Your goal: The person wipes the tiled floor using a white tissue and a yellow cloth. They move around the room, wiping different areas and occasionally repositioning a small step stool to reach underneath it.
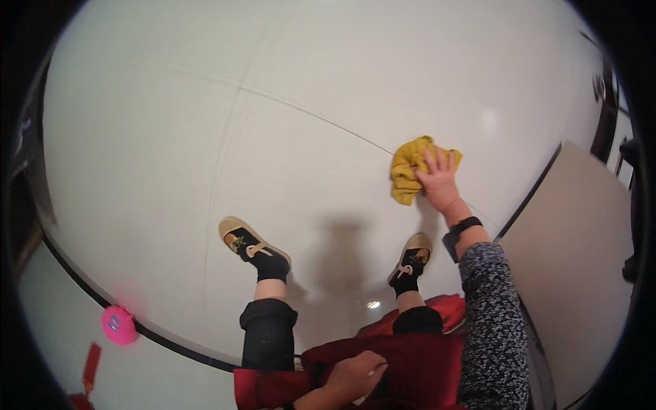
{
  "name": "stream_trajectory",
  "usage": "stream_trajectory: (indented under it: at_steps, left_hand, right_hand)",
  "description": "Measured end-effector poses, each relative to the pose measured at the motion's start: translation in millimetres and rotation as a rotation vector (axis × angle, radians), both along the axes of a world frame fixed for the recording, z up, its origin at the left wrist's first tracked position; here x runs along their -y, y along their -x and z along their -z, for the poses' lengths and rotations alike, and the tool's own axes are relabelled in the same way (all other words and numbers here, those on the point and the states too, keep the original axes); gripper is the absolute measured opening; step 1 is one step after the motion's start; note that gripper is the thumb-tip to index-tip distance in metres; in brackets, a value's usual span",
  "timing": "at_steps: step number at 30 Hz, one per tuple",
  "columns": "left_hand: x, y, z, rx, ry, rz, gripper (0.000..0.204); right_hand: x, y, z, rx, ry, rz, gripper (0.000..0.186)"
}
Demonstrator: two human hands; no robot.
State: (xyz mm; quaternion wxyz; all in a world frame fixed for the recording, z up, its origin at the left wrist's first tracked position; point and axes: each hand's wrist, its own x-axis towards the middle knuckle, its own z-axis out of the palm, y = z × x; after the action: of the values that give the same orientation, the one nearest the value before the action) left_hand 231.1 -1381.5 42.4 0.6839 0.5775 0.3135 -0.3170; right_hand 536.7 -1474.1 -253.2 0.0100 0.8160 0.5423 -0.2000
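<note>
Out in front on the right, my right hand (439, 179) presses on a crumpled yellow cloth (408, 171) lying on the pale floor. Its fingers sit over the bunched folds, with the thumb toward the left. What the fingertips grip beneath the folds is hidden. My left hand (355, 378) rests low over the dark red garment (417, 362) on my lap. The fingers there are curled in; whether anything lies inside them cannot be made out. My two beige-and-black shoes (255, 244) stand apart on the floor, both nearer to me than the cloth.
The glossy pale floor (150, 150) carries a thin dark seam running toward the cloth. A grey panel (581, 246) stands at the right, close to my right forearm. A dark strip (198, 352) borders the floor at lower left, beside a round pink object (119, 324).
</note>
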Motion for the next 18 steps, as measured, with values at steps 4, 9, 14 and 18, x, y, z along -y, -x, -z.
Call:
stream_trajectory:
  at_steps: [4, 9, 14, 18]
  left_hand:
    - [28.2, 7.2, 18.4, -0.083, -0.085, 0.204, 0.011]
    - [62.5, 10.5, 46.6, -0.127, -0.288, 0.268, 0.009]
    - [96.7, 6.7, 49.5, -0.068, -0.306, 0.217, 0.01]
    - [126.2, 2.7, 47.2, -0.074, -0.231, 0.324, 0.01]
  right_hand:
    - [124.5, -22.5, 17.1, 0.075, 0.007, 0.288, 0.036]
    - [254.0, -23.6, 37.4, 0.078, -0.081, 0.808, 0.051]
    - [322.7, -5.0, 69.6, 0.073, 0.144, 1.315, 0.058]
    - [340.4, 1.4, 101.9, 0.049, 0.24, 1.633, 0.061]
